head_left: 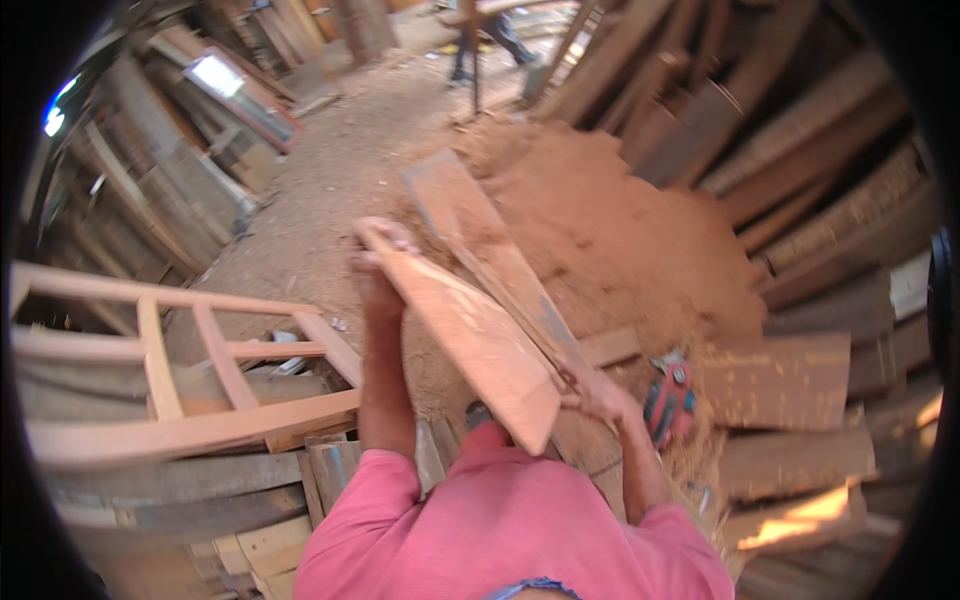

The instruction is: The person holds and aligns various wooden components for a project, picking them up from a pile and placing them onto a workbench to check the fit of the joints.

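A reddish-brown wooden board [465,335] is held up slantwise before my chest, its far end to the left and its near end to the right. My left hand [382,240] grips the far end, fingers wrapped over the edge. At the near right corner, my right hand [597,392] closes on the board's side edge. Below it a longer, dust-covered plank [480,215] slopes away over the ground. Beside my right forearm lies a teal and red power tool [670,402]; blur hides its exact kind.
A pale wooden frame with crossbars [190,298] lies at my left. A sawdust heap [610,225] spreads ahead to the right. Stacked timber [800,150] leans along the right side, more old boards [150,160] on the left. Far off, a person's legs [490,45] show.
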